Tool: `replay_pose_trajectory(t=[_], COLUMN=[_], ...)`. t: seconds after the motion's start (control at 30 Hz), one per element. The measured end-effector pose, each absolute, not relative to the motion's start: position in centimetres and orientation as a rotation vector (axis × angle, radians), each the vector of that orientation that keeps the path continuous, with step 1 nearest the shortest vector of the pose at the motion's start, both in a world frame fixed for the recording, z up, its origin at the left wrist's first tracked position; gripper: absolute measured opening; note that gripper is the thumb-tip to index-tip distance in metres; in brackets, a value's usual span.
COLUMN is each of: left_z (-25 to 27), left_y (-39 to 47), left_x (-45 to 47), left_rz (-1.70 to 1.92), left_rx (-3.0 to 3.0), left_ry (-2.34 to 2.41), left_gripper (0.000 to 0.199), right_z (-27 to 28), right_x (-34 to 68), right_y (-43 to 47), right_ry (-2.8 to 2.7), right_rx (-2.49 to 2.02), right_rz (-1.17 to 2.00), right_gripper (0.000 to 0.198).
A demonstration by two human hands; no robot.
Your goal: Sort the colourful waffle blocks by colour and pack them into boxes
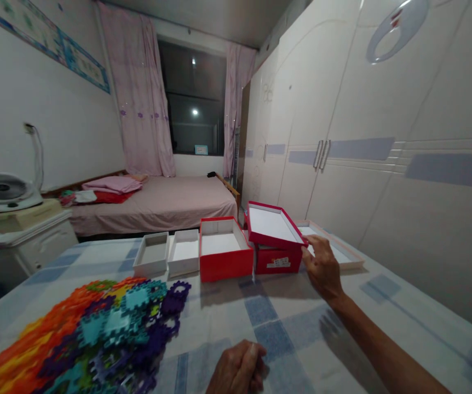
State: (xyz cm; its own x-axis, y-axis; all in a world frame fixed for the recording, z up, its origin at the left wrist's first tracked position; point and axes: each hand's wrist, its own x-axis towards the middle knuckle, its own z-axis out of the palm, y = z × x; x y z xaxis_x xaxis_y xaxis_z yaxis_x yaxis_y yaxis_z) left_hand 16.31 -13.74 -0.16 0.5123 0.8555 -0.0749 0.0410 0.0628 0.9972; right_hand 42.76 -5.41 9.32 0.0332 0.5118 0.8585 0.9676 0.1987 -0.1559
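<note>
My right hand (321,266) pinches the near right corner of a dark red box lid (297,239). The lid lies tilted, white inside up, on top of a dark red box (277,261) with a small white label on its front. Low in the middle, my left hand (239,368) rests by the tablecloth with its fingers curled in; nothing shows in it. Left of that hand spreads a large heap of plastic gear pieces (115,328) in orange, yellow, teal, green and purple.
An open red box (225,265) stands left of the dark red one. Beyond it are two small white trays, one (183,265) beside the other (150,265). A shallow pale tray (353,262) lies behind my right hand. White wardrobes (343,109) line the right; a bed (178,202) stands behind.
</note>
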Motion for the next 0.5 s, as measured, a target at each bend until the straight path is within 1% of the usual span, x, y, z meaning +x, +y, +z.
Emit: replay_pose_trajectory(t=[0.1, 0.2, 0.3, 0.4, 0.5], left_z=[0.1, 0.7, 1.0, 1.0, 1.0], left_y=[-14.0, -14.5, -15.0, -15.1, -15.0], left_x=[16.5, 16.2, 16.0, 15.8, 15.6], left_rz=[0.750, 0.780, 0.853, 0.857, 0.905], left_rx=[1.411, 1.431, 1.436, 1.374, 1.014], left_ry=[0.879, 0.864, 0.835, 0.816, 0.744], left_gripper=[0.060, 0.054, 0.048, 0.039, 0.023], right_z=[8.3, 5.7, 2.9, 1.5, 1.3], right_x=[40.7, 39.4, 38.6, 38.4, 38.7], right_y=[-6.4, -7.2, -7.6, -7.5, -7.0], right_ry=[-1.657, -1.660, -1.737, -1.883, -1.874], right_rx=[-1.381, -1.323, -1.284, -1.253, -1.238], right_rz=[-0.689, -0.688, -0.650, -0.630, -0.658], right_gripper=[0.032, 0.034, 0.033, 0.030, 0.031])
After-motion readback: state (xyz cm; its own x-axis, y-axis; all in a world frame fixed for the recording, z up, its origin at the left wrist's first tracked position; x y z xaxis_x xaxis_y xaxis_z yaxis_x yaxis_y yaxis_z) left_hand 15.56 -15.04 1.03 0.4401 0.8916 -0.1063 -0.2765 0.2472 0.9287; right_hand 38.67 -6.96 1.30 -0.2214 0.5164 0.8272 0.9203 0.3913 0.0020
